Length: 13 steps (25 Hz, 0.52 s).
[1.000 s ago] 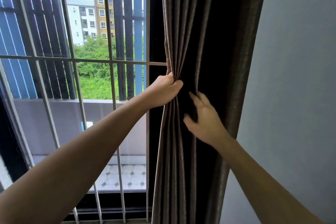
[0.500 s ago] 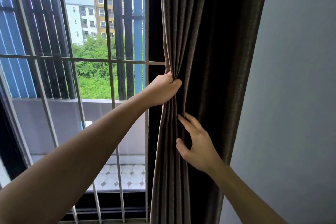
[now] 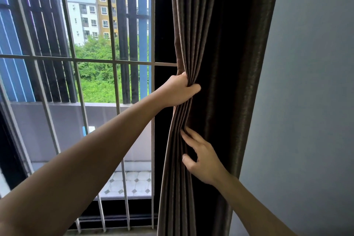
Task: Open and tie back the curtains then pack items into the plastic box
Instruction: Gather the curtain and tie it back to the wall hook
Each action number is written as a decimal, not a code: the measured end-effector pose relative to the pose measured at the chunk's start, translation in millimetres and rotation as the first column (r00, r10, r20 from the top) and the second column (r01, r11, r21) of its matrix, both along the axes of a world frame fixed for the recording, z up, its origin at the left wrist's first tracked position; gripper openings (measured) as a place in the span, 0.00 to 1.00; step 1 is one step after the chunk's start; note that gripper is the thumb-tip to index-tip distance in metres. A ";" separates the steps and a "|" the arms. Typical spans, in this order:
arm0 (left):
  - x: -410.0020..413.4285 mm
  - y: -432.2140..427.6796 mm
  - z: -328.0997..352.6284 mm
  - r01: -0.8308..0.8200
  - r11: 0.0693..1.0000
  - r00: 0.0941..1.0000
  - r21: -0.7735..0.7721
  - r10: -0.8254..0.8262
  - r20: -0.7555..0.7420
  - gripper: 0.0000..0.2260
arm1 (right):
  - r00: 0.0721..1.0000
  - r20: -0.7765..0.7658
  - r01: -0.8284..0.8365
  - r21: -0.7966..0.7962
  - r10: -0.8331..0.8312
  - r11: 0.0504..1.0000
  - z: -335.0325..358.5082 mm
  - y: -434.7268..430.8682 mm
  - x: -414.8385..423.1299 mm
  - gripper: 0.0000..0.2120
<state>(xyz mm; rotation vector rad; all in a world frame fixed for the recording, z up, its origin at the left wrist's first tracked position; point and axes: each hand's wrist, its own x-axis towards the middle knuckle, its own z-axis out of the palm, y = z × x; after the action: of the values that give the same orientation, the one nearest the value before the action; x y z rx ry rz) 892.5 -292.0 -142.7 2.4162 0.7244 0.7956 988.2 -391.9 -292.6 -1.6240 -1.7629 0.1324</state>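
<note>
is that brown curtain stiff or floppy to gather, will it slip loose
Probably floppy: the curtain bunches into tight folds where the left hand grips it. Likely weighty, since it hangs in long straight pleats. It may spread out if released; the right hand only touches the folds.

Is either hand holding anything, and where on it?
The left hand grips the curtain by its bunched window-side folds; the right hand only touches the folds lower down.
</note>
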 end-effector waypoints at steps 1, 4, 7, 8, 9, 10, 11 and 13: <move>0.7 2.8 -0.9 -0.019 1.000 1.000 0.015 0.019 -0.003 0.07 | 0.999 0.049 -0.001 0.007 0.001 1.000 6.2 -4.2 4.0 0.26; 1.1 8.0 -3.2 -0.055 0.998 0.998 0.019 0.055 0.011 0.11 | 0.930 0.160 0.206 0.520 -0.331 0.829 41.8 -11.6 19.0 0.16; 0.9 5.9 -3.0 -0.029 1.000 0.999 -0.005 0.029 0.014 0.12 | 0.778 -0.253 0.566 0.680 -0.574 0.466 95.8 -15.8 38.3 0.31; 1.0 4.7 -2.7 -0.019 1.000 1.000 -0.016 0.020 0.014 0.12 | 0.796 -0.350 0.595 0.607 -0.494 0.527 113.4 -16.4 44.1 0.38; 1.4 3.7 -2.3 -0.012 1.000 1.000 -0.025 0.012 0.016 0.11 | 0.823 -0.412 0.566 0.532 -0.392 0.630 126.5 -14.2 50.1 0.41; 1.9 3.2 -2.3 -0.005 0.999 1.000 -0.033 0.005 0.019 0.11 | 0.843 -0.432 0.511 0.457 -0.321 0.728 132.3 -10.1 54.5 0.39; 2.7 2.4 -3.0 0.001 0.999 1.000 -0.033 0.000 0.022 0.10 | 0.872 -0.375 0.459 0.402 -0.315 0.792 132.7 -7.0 54.9 0.35; 3.5 1.8 -4.2 0.010 1.000 1.000 -0.026 -0.009 0.026 0.11 | 0.915 -0.152 0.402 0.362 -0.373 0.841 115.1 2.7 49.7 0.28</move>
<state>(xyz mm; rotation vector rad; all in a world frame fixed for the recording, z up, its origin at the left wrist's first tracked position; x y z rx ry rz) 896.1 -290.2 -146.9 2.3799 0.7085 0.8079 1037.9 -389.1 -177.5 -1.6147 -1.2662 -0.3249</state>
